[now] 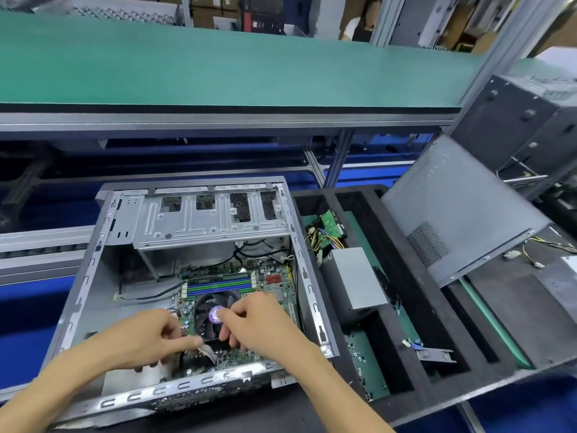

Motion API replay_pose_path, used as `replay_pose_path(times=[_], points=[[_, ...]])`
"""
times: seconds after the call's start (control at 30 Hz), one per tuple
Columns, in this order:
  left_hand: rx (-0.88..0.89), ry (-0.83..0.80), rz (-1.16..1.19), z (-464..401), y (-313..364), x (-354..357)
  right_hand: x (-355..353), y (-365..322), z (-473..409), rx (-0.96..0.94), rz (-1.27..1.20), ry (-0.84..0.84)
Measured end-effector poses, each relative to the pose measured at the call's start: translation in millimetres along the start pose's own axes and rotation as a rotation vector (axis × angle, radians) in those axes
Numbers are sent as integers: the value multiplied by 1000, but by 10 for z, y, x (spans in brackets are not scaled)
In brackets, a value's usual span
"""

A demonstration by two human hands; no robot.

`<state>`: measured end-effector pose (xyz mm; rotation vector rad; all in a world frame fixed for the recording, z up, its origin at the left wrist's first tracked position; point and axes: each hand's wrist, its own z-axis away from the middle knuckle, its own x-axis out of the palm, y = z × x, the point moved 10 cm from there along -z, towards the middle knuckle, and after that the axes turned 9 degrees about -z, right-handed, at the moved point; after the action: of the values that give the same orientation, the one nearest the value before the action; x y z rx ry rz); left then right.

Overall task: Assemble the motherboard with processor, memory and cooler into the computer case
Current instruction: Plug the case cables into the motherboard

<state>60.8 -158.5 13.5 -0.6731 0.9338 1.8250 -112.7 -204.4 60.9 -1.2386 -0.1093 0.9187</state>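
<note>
Setting: Factory assembly bench with a green-topped shelf (218, 64) running across above it and blue surfaces below; cardboard boxes stand far behind.
Left hand: left hand (140, 339) reaches into the case from the near side, its forefinger stretched out to the near edge of the cooler and the other fingers curled under; whether it grasps anything there I cannot tell.
Right hand: right hand (259, 326) lies over the cooler's right side, fingers bent down round its near right corner, thumb tip resting by the purple hub sticker.
Cooler: black fan cooler (212, 317) sits on the motherboard, between the two hands.
Motherboard: green motherboard (268, 289) lies flat on the floor of the case, in its right half, with blue and green memory slots (220, 285) just beyond the cooler.
Case: open computer case (87, 276) lies on its side on the bench, a metal drive cage (206, 220) spanning its far end.
Tray: black foam tray (402, 354) sits just right of the case; one slot holds a grey power supply (356, 279) with a bundle of yellow and black wires at its far end.
Panel: grey side panel (456, 207) with a mesh vent leans tilted over the tray's far right part.
</note>
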Motion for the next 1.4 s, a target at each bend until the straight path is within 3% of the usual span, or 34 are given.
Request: replay_pose_path(times=[0.1, 0.17, 0.3, 0.4, 0.63, 1.07, 1.17, 1.27, 1.4], points=[[10, 268, -201, 68, 123, -368, -93, -127, -15, -88, 159, 123], [137, 372, -298, 91, 353, -435, -132, -247, -18, -175, 298, 193], [323, 320, -417, 29, 640, -203, 34, -165, -84, -178, 504, 43], [308, 344, -444, -17, 651, -199, 137, -75, -99, -160, 561, -70], [319, 298, -583, -150, 711, -239, 137, -90, -133, -161, 600, -85], [369, 260, -582, -165, 674, -189, 80, -88, -198, -177, 612, -69], [380, 213, -392, -195, 646, -259, -40, -137, -239, -182, 541, -38], [361, 310, -211, -334, 652, -443, -197, -189, -339, -189, 523, 61], [253, 294, -133, -744, 594, -484, -328, -167, -594, -108, 611, 123]])
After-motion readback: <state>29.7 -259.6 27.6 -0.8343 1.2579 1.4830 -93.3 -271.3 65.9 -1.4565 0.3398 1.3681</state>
